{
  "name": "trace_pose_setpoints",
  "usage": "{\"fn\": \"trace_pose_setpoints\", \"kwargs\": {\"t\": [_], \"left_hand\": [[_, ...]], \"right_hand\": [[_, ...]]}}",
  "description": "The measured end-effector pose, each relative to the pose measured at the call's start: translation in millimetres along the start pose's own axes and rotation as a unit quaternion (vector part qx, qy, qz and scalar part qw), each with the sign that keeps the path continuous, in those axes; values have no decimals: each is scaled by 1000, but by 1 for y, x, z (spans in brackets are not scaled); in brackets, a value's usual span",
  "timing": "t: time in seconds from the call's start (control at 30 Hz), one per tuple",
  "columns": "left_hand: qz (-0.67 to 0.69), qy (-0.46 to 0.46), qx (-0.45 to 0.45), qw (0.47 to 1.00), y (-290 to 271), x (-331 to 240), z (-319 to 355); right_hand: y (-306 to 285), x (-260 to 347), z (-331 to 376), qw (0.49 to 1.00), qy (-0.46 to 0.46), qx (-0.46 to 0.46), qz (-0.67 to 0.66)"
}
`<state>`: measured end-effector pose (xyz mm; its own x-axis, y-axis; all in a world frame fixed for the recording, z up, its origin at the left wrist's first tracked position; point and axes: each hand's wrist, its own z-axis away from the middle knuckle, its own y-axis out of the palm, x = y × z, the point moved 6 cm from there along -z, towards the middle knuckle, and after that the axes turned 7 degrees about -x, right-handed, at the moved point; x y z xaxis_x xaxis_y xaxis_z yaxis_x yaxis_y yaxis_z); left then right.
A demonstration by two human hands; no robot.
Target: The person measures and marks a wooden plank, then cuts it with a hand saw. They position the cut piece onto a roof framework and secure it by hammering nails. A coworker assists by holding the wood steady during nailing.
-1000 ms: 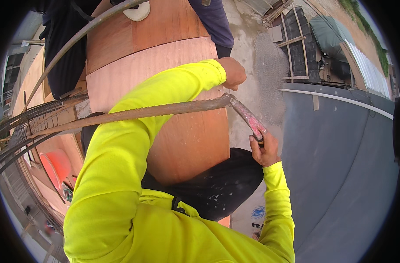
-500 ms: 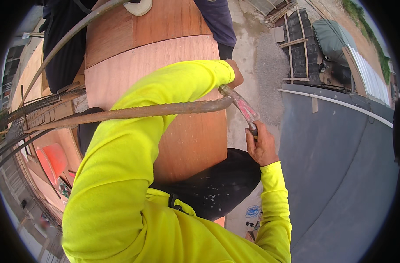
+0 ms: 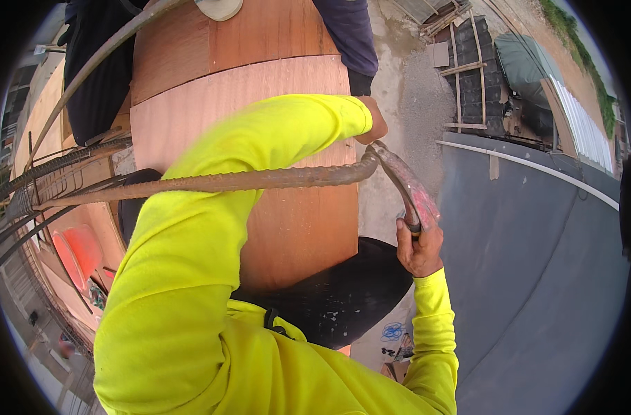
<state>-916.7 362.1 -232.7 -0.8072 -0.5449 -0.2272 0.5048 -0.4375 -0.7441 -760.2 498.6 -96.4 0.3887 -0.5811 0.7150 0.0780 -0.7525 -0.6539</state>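
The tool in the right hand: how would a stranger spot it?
Find the broad grey surface on the right, then the bare right hand beside its left edge. That hand grips the curved tool, whose patchy pink-red paint sets it apart from the brown ribbed bar.

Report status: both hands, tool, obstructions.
Right hand grips red-marked tool. Left hand past plywood edge, contents unclear. Ribbed bar crosses view in front of left sleeve.

From my remote seat I see a bright yellow long-sleeved top (image 3: pixel 170 311) across the lower left and black trousers (image 3: pixel 350 290), pale-speckled, at lower centre.
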Motion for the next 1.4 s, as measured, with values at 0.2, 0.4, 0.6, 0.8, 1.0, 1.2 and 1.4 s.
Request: {"fn": "trace_pose_setpoints", "kwargs": {"t": [0.2, 0.4, 0.6, 0.8, 1.0, 1.2, 1.4], "left_hand": [[2, -5, -30, 1000, -3, -1, 4], [16, -20, -23, 999, -3, -2, 6], [-1, -5, -32, 999, -7, 1, 7], [-14, -20, -19, 1000, 2, 0, 1], [7, 14, -9, 1000, 4, -2, -2], [8, 11, -36, 999, -4, 5, 3], [12, -15, -8, 1000, -4, 0, 2]], "right_hand": [[14, -20, 8, 981, 135, 115, 80], [2, -5, 7, 1000, -12, -15, -23], [18, -23, 14, 993, 72, 92, 27], [22, -28, 14, 991, 63, 109, 44], [13, -19, 8, 995, -1, 21, -99], [12, -33, 10, 992, 106, 25, 57], [21, -23, 13, 988, 43, 128, 75]]}}
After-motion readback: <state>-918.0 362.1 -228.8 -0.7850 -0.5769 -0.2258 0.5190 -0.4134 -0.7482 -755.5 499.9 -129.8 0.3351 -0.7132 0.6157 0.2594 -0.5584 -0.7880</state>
